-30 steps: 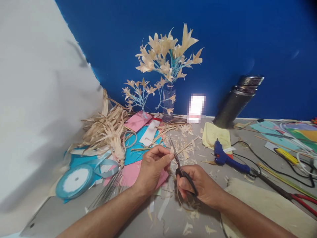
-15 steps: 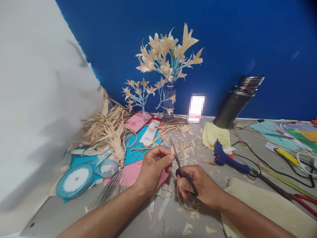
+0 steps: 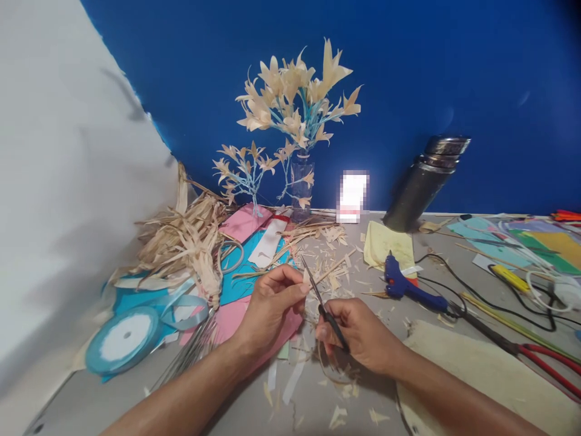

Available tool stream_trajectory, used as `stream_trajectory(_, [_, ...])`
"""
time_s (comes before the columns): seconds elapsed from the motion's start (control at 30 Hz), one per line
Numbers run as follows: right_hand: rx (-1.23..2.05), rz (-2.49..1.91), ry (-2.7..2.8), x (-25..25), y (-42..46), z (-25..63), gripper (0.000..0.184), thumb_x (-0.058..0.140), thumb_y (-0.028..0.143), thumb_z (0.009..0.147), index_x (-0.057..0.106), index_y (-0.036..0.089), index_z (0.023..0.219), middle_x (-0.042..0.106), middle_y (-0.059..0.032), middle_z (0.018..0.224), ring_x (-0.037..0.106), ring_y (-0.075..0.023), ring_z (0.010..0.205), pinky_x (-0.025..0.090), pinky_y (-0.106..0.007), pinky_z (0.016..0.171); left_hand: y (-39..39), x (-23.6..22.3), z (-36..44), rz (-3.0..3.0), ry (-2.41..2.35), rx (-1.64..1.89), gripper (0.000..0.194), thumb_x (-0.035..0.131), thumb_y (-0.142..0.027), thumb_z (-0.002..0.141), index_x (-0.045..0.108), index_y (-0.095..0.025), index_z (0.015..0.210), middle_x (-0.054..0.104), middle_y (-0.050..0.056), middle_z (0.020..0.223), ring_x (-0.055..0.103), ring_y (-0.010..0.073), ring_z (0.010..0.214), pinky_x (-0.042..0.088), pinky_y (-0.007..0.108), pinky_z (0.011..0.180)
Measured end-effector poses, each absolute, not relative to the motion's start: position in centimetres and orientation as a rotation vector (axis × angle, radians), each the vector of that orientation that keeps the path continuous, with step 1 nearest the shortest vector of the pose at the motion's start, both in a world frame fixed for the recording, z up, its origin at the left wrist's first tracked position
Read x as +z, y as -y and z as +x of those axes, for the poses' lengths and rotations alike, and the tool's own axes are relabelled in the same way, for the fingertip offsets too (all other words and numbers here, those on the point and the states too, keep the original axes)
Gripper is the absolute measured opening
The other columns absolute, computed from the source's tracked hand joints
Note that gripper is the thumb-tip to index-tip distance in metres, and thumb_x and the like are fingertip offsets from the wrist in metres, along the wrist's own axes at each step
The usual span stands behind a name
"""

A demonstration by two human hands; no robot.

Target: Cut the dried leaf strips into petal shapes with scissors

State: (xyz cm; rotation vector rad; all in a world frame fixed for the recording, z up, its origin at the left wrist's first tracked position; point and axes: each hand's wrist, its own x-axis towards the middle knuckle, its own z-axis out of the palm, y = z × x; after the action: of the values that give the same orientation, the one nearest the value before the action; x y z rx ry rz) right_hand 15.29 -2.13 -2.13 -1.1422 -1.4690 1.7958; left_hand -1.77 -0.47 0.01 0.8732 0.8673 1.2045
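Observation:
Between thumb and fingertips, my left hand (image 3: 275, 306) pinches a small pale piece of dried husk (image 3: 307, 280). My right hand (image 3: 363, 336) is wrapped around the black handles of a pair of scissors (image 3: 324, 306). Their blades point up and to the left, right beside the husk piece, and look nearly closed. Pale husk scraps (image 3: 333, 266) are scattered on the table beyond and below both hands. Pink paper (image 3: 231, 321) lies under my left forearm and wrist.
At the back stand husk flowers (image 3: 290, 91) in a clear bottle (image 3: 302, 181). Left are dried husks (image 3: 181, 236) and a ribbon roll (image 3: 122, 342). Right are a blue glue gun (image 3: 411, 287), red-handled cutters (image 3: 540, 360), a leaning dark flask (image 3: 422, 184) and cords.
The whole view has shifted slightly, so everything appears further left. Both hands keep their grips, and the scissors stay beside the husk piece with their blades looking nearly closed.

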Motion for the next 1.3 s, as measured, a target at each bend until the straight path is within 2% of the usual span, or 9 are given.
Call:
stream_trajectory(0.17, [1.675,-1.252,1.488,-2.0,2.0,15.2,0.039,0.075,0.048,0.073,0.054,0.016,0.065,0.061,-0.0012,0.059,0.053,-0.0118,0.05,0.039,-0.022,0.047,0.6,-0.1,-1.6,0.788,-0.85,1.141,0.021,0.079,-0.022,0.065,0.058,-0.017,0.067,0.053,-0.004,0.054,0.046,0.0077,0.046,0.036,0.021,0.05])
stream_trajectory(0.3, [1.688,-1.19,1.453,-1.5,1.7,15.5,0.047,0.073,0.059,0.071,0.054,0.016,0.064,0.06,-0.002,0.058,0.053,-0.013,0.05,0.04,-0.023,0.047,0.7,-0.3,-1.5,0.755,-0.844,1.109,0.022,0.08,-0.022,0.064,0.059,-0.017,0.068,0.052,-0.004,0.053,0.045,0.0078,0.046,0.035,0.02,0.049])
stream_trajectory(0.43, [1.652,-1.113,1.447,-0.9,1.4,16.0,0.054,0.067,0.068,0.074,0.058,0.014,0.069,0.059,-0.0015,0.059,0.046,-0.0094,0.05,0.034,-0.022,0.049,0.7,-0.2,-1.4,0.821,-0.862,1.107,0.02,0.078,-0.022,0.068,0.059,-0.017,0.07,0.052,-0.004,0.055,0.045,0.0078,0.047,0.035,0.02,0.048])
stream_trajectory(0.63, [1.734,-0.93,1.452,-1.4,1.2,16.4,0.057,0.057,0.069,0.082,0.059,0.013,0.078,0.064,-0.0053,0.067,0.04,-0.0077,0.05,0.027,-0.022,0.048,0.9,0.0,-1.3,1.008,-1.006,1.084,0.02,0.077,-0.026,0.072,0.06,-0.017,0.073,0.054,-0.003,0.055,0.048,0.0096,0.049,0.038,0.02,0.045])
stream_trajectory(0.87, [1.838,-0.83,1.438,-1.8,1.4,16.4,0.058,0.058,0.07,0.082,0.058,0.012,0.079,0.062,-0.0049,0.064,0.038,-0.0073,0.048,0.026,-0.021,0.046,0.8,0.0,-1.2,0.87,-0.894,1.09,0.025,0.081,-0.026,0.067,0.059,-0.016,0.072,0.055,-0.004,0.055,0.049,0.008,0.046,0.037,0.018,0.045])
stream_trajectory(1.03, [1.867,-0.81,1.563,-2.2,1.4,16.6,0.061,0.055,0.071,0.083,0.059,0.011,0.069,0.058,-0.0041,0.059,0.037,-0.0071,0.047,0.024,-0.021,0.044,0.8,-0.2,-1.1,0.815,-0.856,1.144,0.021,0.08,-0.023,0.069,0.06,-0.015,0.07,0.055,-0.004,0.055,0.048,0.0064,0.047,0.038,0.018,0.048])
stream_trajectory(1.3, [1.858,-0.846,1.621,-2.3,1.9,16.3,0.06,0.057,0.072,0.081,0.059,0.013,0.072,0.059,-0.0035,0.06,0.04,-0.0074,0.047,0.026,-0.021,0.045,0.9,-0.7,-1.1,0.863,-0.896,1.222,0.021,0.079,-0.023,0.07,0.06,-0.015,0.07,0.053,-0.005,0.055,0.045,0.0055,0.047,0.035,0.018,0.048])
